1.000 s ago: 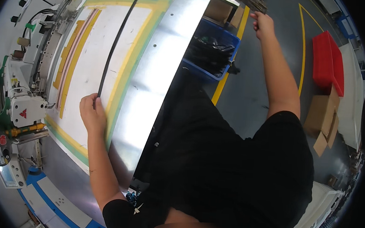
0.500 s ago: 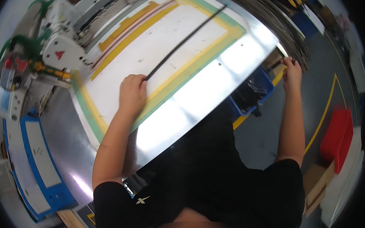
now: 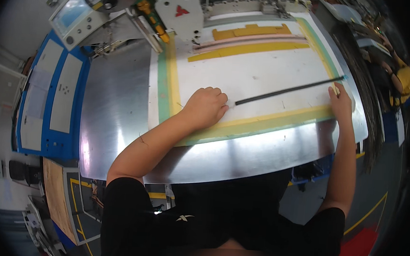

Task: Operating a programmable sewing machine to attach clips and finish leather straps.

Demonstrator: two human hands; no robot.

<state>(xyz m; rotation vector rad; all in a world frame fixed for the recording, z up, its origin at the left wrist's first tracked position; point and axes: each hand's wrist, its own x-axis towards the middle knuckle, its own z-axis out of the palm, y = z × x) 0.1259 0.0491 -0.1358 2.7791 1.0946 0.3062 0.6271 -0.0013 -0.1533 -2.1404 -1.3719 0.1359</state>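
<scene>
Black strip (image 3: pixel 291 90) lies flat across the white tabletop (image 3: pixel 246 78). Left hand (image 3: pixel 206 106) curled by its near end, right hand (image 3: pixel 341 98) at the far end; can't tell either's fingers, grip hidden.

Shiny metal worktable (image 3: pixel 120 122) with glare, sewing machine head (image 3: pixel 184 10) at the back, blue control cabinet (image 3: pixel 50 98) at left, grey floor (image 3: pixel 376 197) with yellow lines, red bin (image 3: pixel 358 253) at lower right

Left hand (image 3: pixel 206 106) fisted, knuckles down, mid table, forearm bare. Right hand (image 3: pixel 341 97) palm down, fingers flat, near right edge, arm stretched straight.
</scene>
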